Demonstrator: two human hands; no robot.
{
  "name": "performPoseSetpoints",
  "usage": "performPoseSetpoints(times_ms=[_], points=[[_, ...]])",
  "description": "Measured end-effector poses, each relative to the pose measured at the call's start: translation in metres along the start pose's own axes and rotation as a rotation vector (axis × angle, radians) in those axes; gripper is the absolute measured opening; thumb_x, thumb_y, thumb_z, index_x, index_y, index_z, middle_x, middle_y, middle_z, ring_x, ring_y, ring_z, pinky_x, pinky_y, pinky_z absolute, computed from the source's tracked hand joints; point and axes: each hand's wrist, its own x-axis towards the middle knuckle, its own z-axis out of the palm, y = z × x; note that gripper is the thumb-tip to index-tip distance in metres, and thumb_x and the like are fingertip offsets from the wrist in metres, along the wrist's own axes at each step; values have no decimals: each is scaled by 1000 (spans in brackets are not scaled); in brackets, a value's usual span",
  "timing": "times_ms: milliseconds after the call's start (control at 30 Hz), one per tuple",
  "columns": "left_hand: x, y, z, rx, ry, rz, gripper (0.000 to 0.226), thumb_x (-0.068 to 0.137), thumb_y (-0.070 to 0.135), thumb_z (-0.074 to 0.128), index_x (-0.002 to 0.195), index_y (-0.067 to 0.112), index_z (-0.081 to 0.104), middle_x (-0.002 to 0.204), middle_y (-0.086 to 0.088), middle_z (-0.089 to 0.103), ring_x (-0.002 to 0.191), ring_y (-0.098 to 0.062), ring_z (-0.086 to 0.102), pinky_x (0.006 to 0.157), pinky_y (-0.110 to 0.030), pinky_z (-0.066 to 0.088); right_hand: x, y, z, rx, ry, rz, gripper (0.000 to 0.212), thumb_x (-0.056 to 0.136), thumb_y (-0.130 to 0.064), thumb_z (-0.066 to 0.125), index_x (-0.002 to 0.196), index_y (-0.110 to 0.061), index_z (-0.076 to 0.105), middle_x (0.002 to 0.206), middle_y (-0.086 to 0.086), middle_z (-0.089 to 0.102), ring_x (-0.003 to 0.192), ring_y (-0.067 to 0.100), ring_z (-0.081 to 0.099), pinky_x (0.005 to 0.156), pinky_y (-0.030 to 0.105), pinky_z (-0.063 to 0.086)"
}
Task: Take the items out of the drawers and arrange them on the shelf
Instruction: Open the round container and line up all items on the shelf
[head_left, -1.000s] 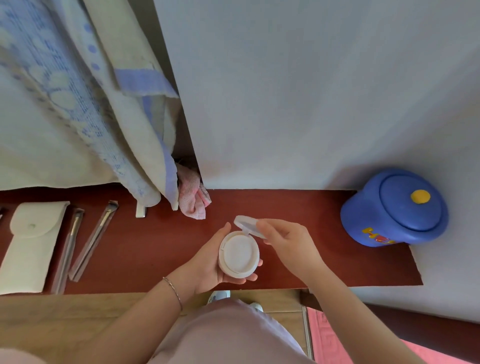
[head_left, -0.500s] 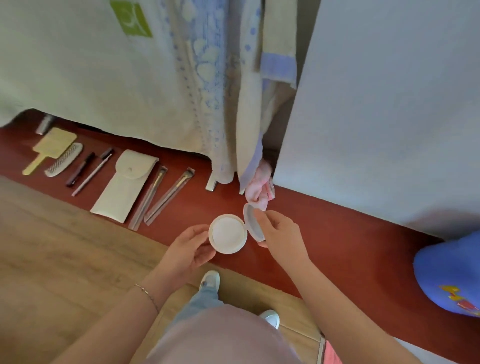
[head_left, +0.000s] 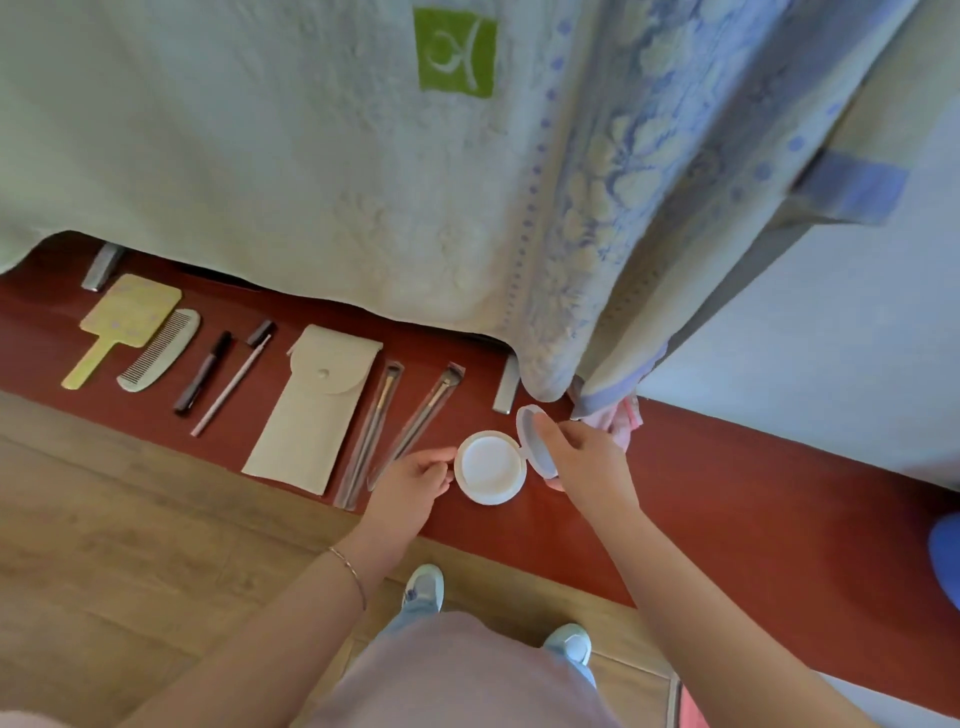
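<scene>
A round white compact (head_left: 490, 466) lies low over the red-brown shelf (head_left: 727, 493), its hinged lid (head_left: 535, 441) standing open. My left hand (head_left: 413, 480) touches the compact's left rim with its fingertips. My right hand (head_left: 584, 460) holds the raised lid. To the left along the shelf lie two wrapped makeup brushes (head_left: 415, 426), a cream snap pouch (head_left: 311, 408), two pencils (head_left: 221, 374), a comb (head_left: 158, 356) and a yellow hand mirror (head_left: 122, 325).
Pale and blue-patterned towels (head_left: 571, 208) hang down over the back of the shelf, with a pink cloth (head_left: 621, 421) below them. A white wall panel (head_left: 831, 338) stands at the right. A blue container (head_left: 945, 561) shows at the right edge. Wooden floor (head_left: 104, 545) lies below.
The view has swung left, bringing the row of items into sight and the blue container to the edge. The compact has moved left and down toward the shelf beside the brushes, lid opened wider.
</scene>
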Motion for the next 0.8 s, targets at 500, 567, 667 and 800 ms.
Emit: performPoseSetpoints(times_ms=[500, 567, 667, 800], points=[[4, -3, -50, 823, -25, 802, 36, 94, 24, 37, 121, 15, 60, 115, 4, 63, 106, -12, 59, 91, -27, 49, -39, -17, 2, -576, 350, -383, 50, 94, -51, 25, 95, -17, 61, 80, 0, 66, 57, 11, 54, 47, 17, 33], [7, -1, -70, 991, -55, 1001, 40, 90, 25, 36, 117, 14, 63, 110, 1, 67, 102, -16, 62, 88, -30, 51, -53, -12, 5, -639, 453, -610, 48, 96, -43, 31, 105, -10, 65, 95, 5, 71, 78, 22, 66, 62, 27, 51], [15, 2, -93, 1080, -58, 1038, 40, 90, 27, 37, 115, 13, 64, 109, -2, 68, 100, -18, 63, 89, -31, 49, -73, -8, 28, -710, 410, -689, 39, 91, -33, 43, 112, -8, 64, 111, 9, 68, 103, 28, 64, 87, 42, 52], [18, -2, -113, 1140, -43, 1044, 39, 88, 27, 39, 113, 11, 65, 107, -2, 68, 98, -18, 64, 87, -31, 50, -91, -1, 62, -891, 207, -491, 62, 95, -50, 18, 123, -13, 58, 125, 5, 62, 116, 23, 58, 98, 45, 46]])
